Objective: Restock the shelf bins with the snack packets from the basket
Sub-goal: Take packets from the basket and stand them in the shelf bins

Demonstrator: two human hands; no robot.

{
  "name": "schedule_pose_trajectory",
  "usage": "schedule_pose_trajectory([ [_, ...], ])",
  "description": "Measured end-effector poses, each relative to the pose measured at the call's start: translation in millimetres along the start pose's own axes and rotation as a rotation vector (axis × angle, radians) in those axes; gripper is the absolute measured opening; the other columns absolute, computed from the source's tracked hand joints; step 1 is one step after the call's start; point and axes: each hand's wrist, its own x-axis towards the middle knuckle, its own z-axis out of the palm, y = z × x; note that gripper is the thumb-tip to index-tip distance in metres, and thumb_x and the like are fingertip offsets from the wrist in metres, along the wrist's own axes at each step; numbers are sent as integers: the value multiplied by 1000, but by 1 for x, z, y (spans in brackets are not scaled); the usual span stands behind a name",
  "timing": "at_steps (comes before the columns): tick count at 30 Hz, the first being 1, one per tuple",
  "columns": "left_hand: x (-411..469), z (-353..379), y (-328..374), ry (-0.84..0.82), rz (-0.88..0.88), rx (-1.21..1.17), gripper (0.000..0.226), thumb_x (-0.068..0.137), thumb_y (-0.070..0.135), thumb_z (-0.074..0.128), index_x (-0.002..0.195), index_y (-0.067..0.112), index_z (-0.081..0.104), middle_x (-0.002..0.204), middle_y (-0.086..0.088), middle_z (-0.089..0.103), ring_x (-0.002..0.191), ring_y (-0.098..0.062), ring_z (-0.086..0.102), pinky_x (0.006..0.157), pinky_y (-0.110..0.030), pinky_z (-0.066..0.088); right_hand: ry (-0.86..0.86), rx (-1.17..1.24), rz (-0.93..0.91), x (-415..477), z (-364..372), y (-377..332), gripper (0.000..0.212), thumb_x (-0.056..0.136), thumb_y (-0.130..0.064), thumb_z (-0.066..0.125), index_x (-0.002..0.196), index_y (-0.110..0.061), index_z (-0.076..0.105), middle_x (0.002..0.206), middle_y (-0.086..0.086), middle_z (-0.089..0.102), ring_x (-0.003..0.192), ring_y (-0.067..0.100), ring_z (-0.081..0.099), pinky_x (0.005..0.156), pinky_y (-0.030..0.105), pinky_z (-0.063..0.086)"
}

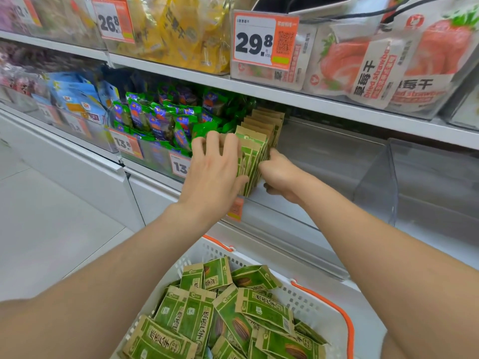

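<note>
Steadiness matters: our left hand (213, 169) curls spread fingers over the upright green-and-brown paper snack packets (255, 151) in the clear plastic shelf bin (324, 161). Our right hand (281, 174), fingers curled, braces their side, grip unclear. We should squeeze evenly, keeping them square.

Green-and-tan paper snack packets (252, 161) with dark seed print; white perforated plastic basket (305, 301) with orange handles (334, 307); orange-and-white price tags (264, 40); white shelf (298, 99).
</note>
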Motion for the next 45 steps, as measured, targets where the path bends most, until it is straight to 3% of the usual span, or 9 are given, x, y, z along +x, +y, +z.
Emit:
schedule_pose_trajectory([
  [4, 1, 0, -1, 2, 13, -5, 63, 82, 45, 84, 121, 10, 48, 118, -13, 47, 105, -35, 43, 94, -49, 43, 16, 18, 100, 0, 7, 5, 17, 91, -6, 46, 95, -2, 62, 87, 24, 63, 76, 34, 61, 72, 44, 60],
  [7, -2, -3, -2, -40, -9, 4, 68, 83, 52, 81, 127, 13, 48, 123, -12, 48, 110, -36, 44, 95, -49, 45, 143, -91, -72, 3, 13, 9, 25, 74, -15, 51, 84, -1, 70, 84, 22, 74, 82, 39, 73, 72, 53, 65],
  [13, -15, -11, 2, -38, -10, 61, 84, 85, 53, 76, 150, 14, 40, 153, -16, 37, 139, -42, 35, 106, -53, 38, 102, -478, -208, -4, -7, 18, 41, 100, -28, 62, 72, 2, 65, 77, 25, 72, 73, 34, 72, 74, 48, 63],
  [20, -39, -36, 19, 12, 40, -118, 22, 85, 37, 63, 76, 24, 48, 77, 2, 56, 76, -29, 53, 61, -37, 37, 393, -643, -534, -78, -11, -8, 31, 86, -29, 48, 61, -13, 57, 64, 9, 59, 66, 31, 60, 57, 38, 50],
  [25, -79, -16, 24, -628, 21, -52, 36, 90, 54, 52, 73, 22, 54, 77, 4, 57, 76, -27, 59, 68, -34, 53, -46, -876, -699, -145, 3, -21, 36, 81, -34, 56, 57, -8, 57, 50, 10, 52, 51, 27, 52, 50, 42, 52],
  [31, -135, 41, 44, -1243, 231, 6, 27, 99, 36, 54, 94, 13, 66, 97, -9, 66, 91, -32, 65, 79, -43, 57, -712, -1362, -149, -161, 27, 46, 24, 95, -22, 51, 77, -12, 64, 74, 5, 66, 62, 26, 62, 58, 34, 53],
  [36, -180, 102, 50, -1361, 290, -33, 53, 106, 28, 51, 155, 17, 34, 150, -16, 41, 128, -37, 55, 104, -52, 49, -655, -1389, -240, -161, 25, 64, 30, 99, -20, 51, 70, -12, 51, 69, 4, 49, 61, 24, 42, 52, 30, 35],
  [39, -193, 125, 47, -1386, 229, -63, 79, 98, 5, 57, 162, 26, 16, 167, -16, 12, 142, -41, 45, 110, -55, 45, -594, -1323, -272, -160, 18, 66, 31, 96, -14, 51, 65, -13, 48, 63, 2, 45, 58, 23, 37, 52, 30, 32],
  [45, -188, 133, 62, -1169, 162, -86, 68, 87, -6, 70, 147, 17, 49, 141, -11, 53, 124, -30, 58, 100, -34, 49, -605, -1324, -247, -160, 4, 70, 25, 98, -18, 51, 73, -14, 55, 69, 1, 54, 64, 21, 48, 53, 30, 36],
])
